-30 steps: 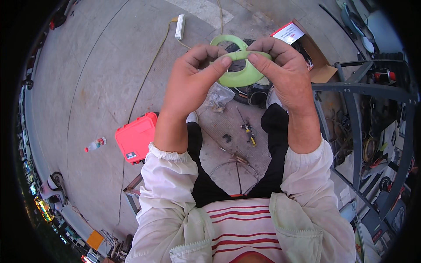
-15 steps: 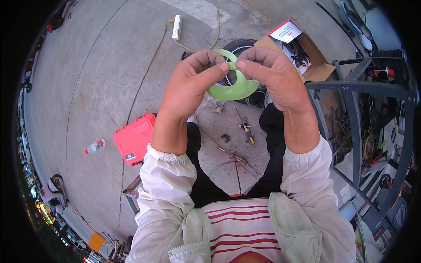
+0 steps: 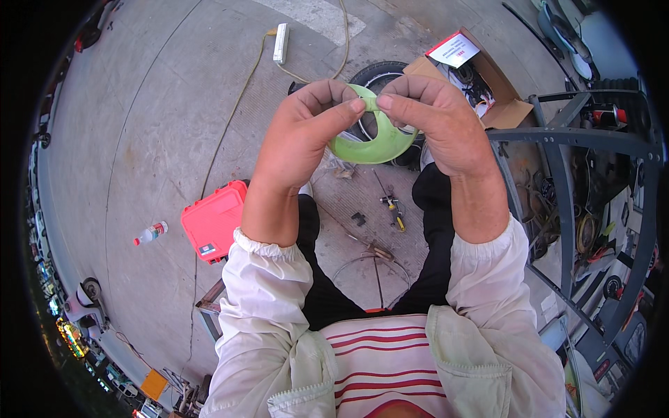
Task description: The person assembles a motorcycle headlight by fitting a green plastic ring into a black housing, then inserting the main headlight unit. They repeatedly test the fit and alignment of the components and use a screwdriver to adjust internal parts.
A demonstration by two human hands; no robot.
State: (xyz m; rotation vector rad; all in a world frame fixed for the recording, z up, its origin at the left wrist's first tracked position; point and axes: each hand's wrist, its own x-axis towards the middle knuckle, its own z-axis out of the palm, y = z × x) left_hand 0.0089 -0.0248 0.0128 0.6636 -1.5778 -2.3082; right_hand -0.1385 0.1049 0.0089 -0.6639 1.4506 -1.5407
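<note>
In front of me, both hands hold up a light green, smooth, flexible band [image 3: 374,151] that curves round in a loop. My left hand [image 3: 304,129] pinches it between thumb and curled fingers. Close beside it, my right hand [image 3: 437,125] does the same, and the thumb tips almost meet over a short piece at the top. The lower part of the loop hangs free below the fingers. Behind it on the ground lies a wheel with a black tyre [image 3: 376,72], partly hidden by hands and band.
Between my legs lie a yellow-and-black tool [image 3: 395,214], a small black piece [image 3: 358,219] and a thin wire loop. A red case [image 3: 214,221] and a bottle [image 3: 151,233] are at left. An open carton [image 3: 498,83] and a dark metal frame [image 3: 571,139] stand at right; a white power strip [image 3: 281,43] lies ahead.
The green band has shifted slightly, its lower part a little lower and tilted differently. Both hands keep their pinch and have barely moved.
</note>
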